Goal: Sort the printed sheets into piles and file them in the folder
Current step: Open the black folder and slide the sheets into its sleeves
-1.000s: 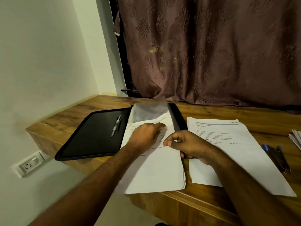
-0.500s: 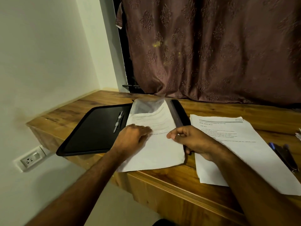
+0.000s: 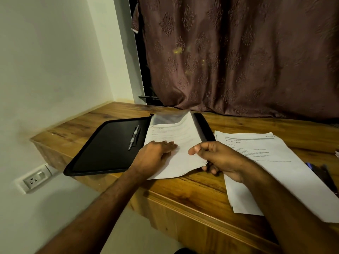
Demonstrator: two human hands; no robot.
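Note:
A black zip folder (image 3: 102, 149) lies open on the wooden desk (image 3: 192, 191), with a pen (image 3: 134, 137) clipped inside its left half. A stack of printed sheets (image 3: 174, 132) sits on its right half, its top edge under a clear plastic sleeve (image 3: 170, 117). My left hand (image 3: 156, 154) presses flat on the stack's lower left. My right hand (image 3: 218, 158) pinches the stack's lower right corner, thumb on top and fingers beneath. A second pile of printed sheets (image 3: 271, 162) lies to the right, partly under my right forearm.
A brown patterned curtain (image 3: 238, 55) hangs behind the desk. Dark pens (image 3: 322, 173) lie at the right edge. A wall socket (image 3: 34, 179) sits below the desk's left end. The desk's front edge runs just below my hands.
The stack has slid away from me, further into the folder, so less paper overhangs the desk's front edge. Both hands moved forward with it.

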